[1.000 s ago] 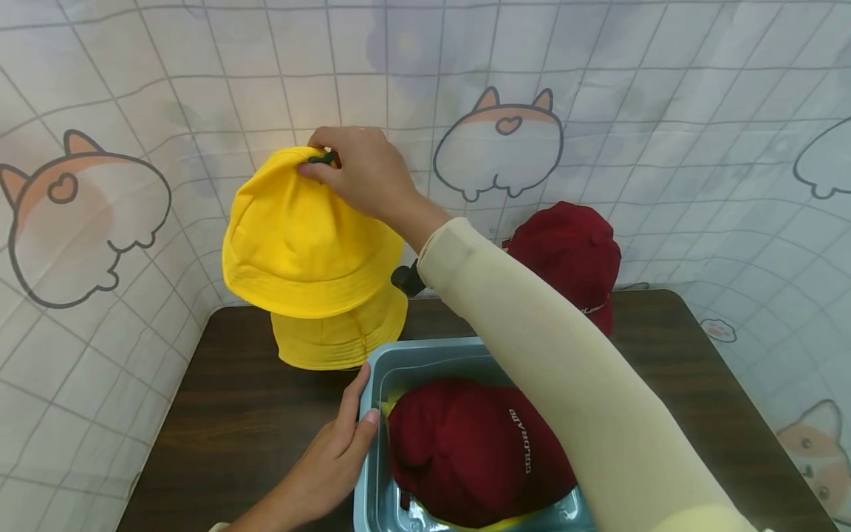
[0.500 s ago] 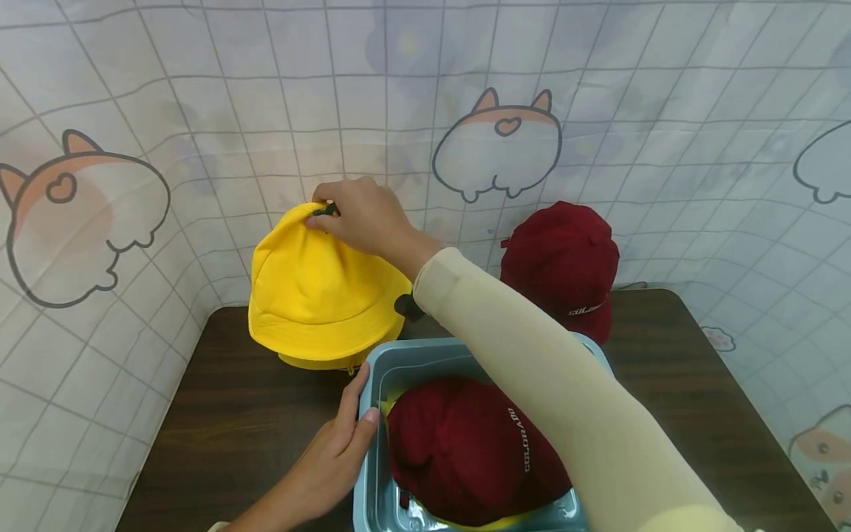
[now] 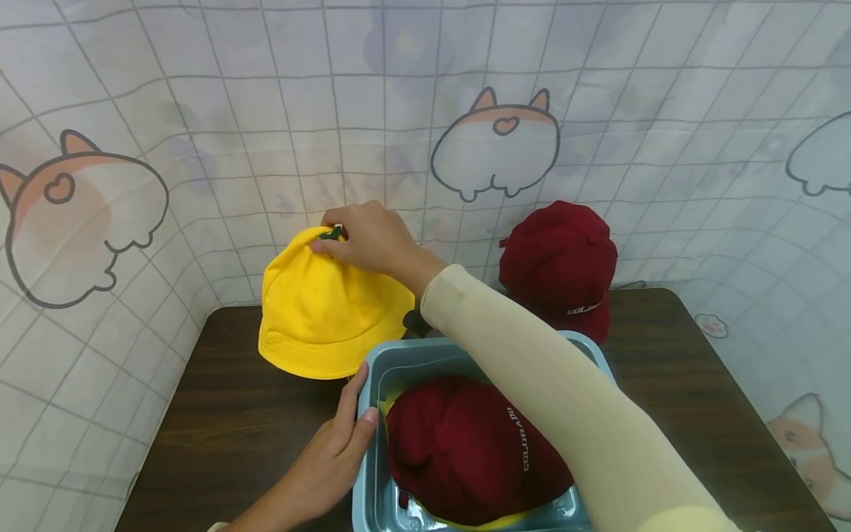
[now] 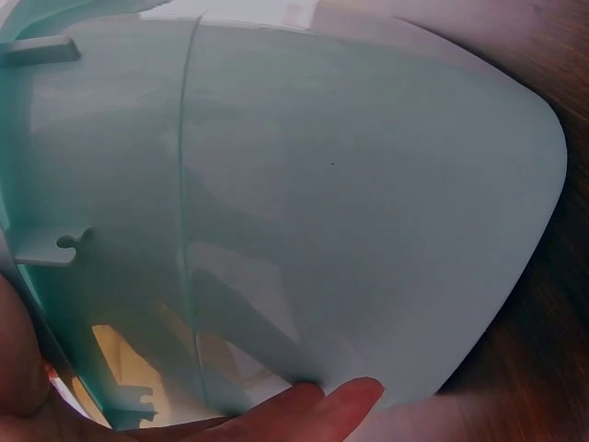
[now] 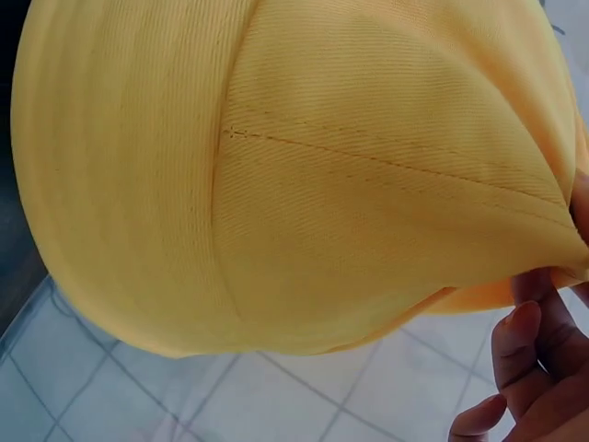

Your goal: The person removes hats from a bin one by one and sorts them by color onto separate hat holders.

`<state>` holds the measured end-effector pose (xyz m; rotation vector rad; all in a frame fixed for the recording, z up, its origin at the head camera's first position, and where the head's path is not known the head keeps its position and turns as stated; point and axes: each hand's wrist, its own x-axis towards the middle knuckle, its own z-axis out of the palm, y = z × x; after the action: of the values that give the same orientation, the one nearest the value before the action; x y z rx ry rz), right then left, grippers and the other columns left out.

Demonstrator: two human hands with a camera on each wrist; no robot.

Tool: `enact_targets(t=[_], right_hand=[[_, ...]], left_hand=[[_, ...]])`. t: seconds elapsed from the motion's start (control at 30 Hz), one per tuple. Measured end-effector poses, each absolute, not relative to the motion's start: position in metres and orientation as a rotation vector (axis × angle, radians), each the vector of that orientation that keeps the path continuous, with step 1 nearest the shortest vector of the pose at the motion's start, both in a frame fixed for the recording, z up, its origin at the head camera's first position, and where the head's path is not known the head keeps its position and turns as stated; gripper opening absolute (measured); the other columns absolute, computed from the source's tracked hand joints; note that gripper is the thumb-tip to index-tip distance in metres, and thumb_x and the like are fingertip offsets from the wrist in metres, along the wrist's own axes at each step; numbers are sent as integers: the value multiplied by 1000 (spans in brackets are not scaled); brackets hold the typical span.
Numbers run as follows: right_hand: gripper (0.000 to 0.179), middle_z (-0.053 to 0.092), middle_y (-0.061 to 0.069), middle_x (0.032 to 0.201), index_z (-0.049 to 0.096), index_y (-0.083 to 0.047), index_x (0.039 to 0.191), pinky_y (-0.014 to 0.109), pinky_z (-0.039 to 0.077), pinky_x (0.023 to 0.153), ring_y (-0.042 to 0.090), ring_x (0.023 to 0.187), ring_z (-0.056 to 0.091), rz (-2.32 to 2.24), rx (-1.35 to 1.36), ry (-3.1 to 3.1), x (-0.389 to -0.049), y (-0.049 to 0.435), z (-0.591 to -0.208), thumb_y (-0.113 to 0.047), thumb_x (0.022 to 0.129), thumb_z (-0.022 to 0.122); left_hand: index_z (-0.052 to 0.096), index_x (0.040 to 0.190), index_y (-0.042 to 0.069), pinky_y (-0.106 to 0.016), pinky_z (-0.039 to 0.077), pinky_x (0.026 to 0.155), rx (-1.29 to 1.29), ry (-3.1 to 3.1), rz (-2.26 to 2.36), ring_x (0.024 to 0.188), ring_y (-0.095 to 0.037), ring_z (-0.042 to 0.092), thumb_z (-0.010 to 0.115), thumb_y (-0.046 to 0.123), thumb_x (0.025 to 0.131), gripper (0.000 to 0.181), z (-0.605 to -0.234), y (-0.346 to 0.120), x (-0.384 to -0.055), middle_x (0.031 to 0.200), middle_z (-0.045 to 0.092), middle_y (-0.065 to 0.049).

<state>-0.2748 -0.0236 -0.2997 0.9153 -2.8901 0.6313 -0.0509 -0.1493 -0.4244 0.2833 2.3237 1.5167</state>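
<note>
At the back left of the worktop [image 3: 213, 414], the right hand [image 3: 372, 238] pinches a yellow hat [image 3: 329, 318] by its crown, fingers closed; the left hand [image 3: 326, 458] grips the rim of a blue bin [image 3: 361, 488] holding a maroon cap [image 3: 459, 451].

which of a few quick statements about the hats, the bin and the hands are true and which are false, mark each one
1. The right hand grips the yellow hat near its top. True.
2. The left hand lies on a maroon cap. False: it holds the side of the blue bin.
3. The cap in the bin has pale lettering. True.
4. The cap outside the bin is yellow. False: it is maroon.
5. That outside cap stands left of the held hat. False: it is to the right.
6. Some yellow shows beneath the cap in the bin. True.
</note>
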Motion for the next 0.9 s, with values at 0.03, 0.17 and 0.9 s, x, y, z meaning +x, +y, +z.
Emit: enact_targets(t=[0.03,0.17,0.9], right_hand=[[43,67,-7,91,68,-25,122,22,46,68,13,80,58,627,924,-2894,-274,-23,-300,-60,97,60],[50,67,-7,97,65,-26,130,24,47,73,13,86,58,616,943,-2937,-273,-21,-300,-63,97,58],[63,71,6,113,66,-12,127,32,45,72,23,87,58,1657,-59,-2971,-301,53,-320,-65,101,46]], left_hand=[[4,163,37,-51,56,97,281,2328,1513,123,-31,61,42,38,111,64,-424,-149,-51,158,40,-17],[4,163,37,-52,55,99,284,2343,1500,124,-29,60,42,39,111,65,-424,-149,-51,159,39,-16],[65,123,10,-13,55,76,-167,2877,1534,90,-11,65,28,51,110,57,-345,-263,-135,94,66,1]])
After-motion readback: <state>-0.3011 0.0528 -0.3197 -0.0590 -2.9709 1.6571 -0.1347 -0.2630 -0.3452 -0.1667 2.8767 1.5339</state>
